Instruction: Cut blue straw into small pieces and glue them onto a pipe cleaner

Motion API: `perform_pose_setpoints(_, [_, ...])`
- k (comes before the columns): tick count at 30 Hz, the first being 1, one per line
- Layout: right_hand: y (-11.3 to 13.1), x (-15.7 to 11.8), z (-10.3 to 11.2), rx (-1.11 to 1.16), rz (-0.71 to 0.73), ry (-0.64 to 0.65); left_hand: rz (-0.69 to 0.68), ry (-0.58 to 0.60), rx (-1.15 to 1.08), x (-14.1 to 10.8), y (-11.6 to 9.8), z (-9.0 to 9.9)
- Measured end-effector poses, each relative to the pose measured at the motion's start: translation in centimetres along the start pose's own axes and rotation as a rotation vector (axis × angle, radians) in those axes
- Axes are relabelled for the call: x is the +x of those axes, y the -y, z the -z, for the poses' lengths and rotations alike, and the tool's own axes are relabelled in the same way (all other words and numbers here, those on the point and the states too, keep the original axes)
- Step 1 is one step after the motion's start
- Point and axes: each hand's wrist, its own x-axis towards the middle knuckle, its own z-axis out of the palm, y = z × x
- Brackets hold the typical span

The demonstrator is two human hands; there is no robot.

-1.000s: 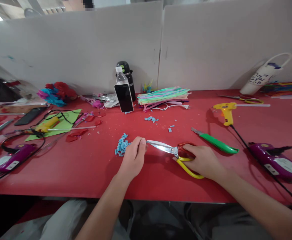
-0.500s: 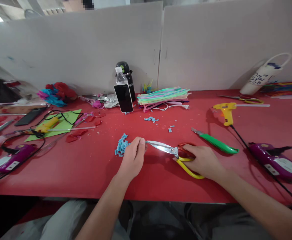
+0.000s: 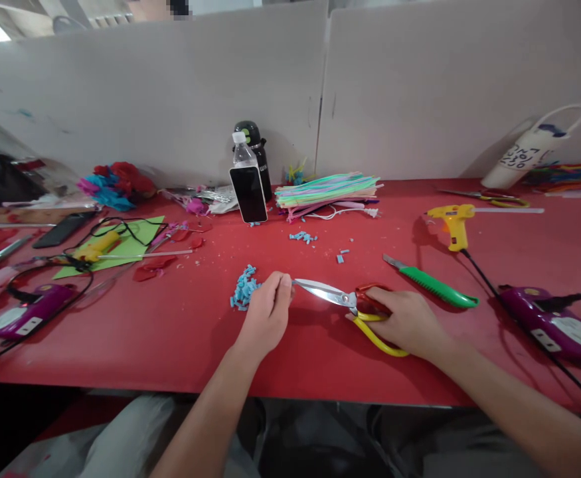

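Note:
My right hand [image 3: 407,322] is wrapped round the handles of a pair of scissors [image 3: 325,292], one handle loop red and the other yellow. The blades lie nearly together and point left, at the fingertips of my left hand [image 3: 270,309]. That hand is closed in a pinch. A bit of a small blue piece [image 3: 293,283] shows at its fingertips by the scissor tips; the rest is hidden by the fingers. Just left of it lies a heap of short blue cut pieces [image 3: 244,289] on the red table [image 3: 170,345].
A green utility knife [image 3: 437,285], a yellow glue gun [image 3: 454,222] and a purple power strip [image 3: 552,322] lie on the right. Behind are a bundle of pastel pipe cleaners [image 3: 327,189] and a phone [image 3: 249,194] leaning on a bottle. More blue pieces [image 3: 303,237] lie farther back.
The whole view has shifted slightly, so things sit a little farther right. Both hands and the scissors keep nearly the same pose.

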Motion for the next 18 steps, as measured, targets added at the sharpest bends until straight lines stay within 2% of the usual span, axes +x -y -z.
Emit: perform_pose_setpoints(18, [-0.36, -0.22, -0.29, -0.001, 0.043, -0.074, 0.005, 0.005, -0.025, -0.11, 0.12, -0.02])
